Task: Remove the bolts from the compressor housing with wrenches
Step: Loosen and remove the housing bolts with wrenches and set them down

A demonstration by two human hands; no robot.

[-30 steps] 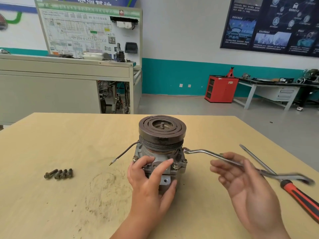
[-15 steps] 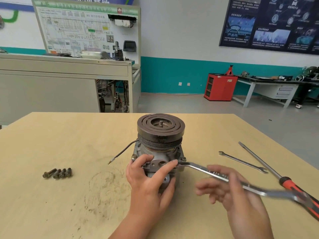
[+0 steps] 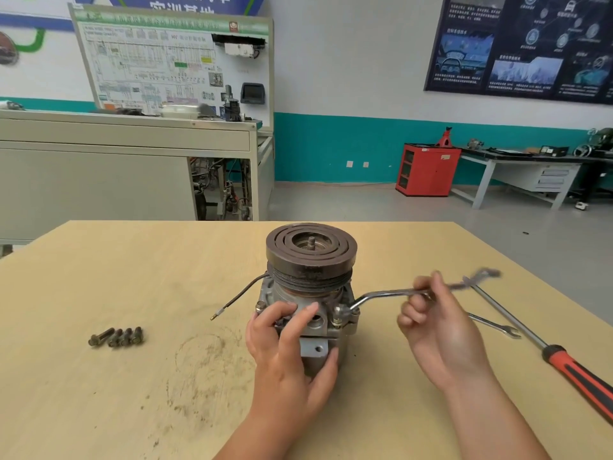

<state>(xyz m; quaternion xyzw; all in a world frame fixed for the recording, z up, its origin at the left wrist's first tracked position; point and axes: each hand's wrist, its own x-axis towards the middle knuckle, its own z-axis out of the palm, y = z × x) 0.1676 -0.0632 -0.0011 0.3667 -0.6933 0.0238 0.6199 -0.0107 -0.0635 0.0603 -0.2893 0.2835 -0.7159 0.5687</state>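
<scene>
1. The compressor housing stands upright at the centre of the tabletop, pulley face up. A black wire trails from its left side.
2. The left hand grasps the front of the housing, with the fingers wrapped over the upper flange and the thumb on the right.
3. The right hand has its fingers curled round the shank of an offset ring wrench. The ring end sits on a bolt at the front-right flange. The far end of the wrench is blurred.
4. A row of loose bolts lies on the tabletop, well to the left.
5. To the right lie 1 open-end wrench and 1 screwdriver with a red-and-black handle.
</scene>
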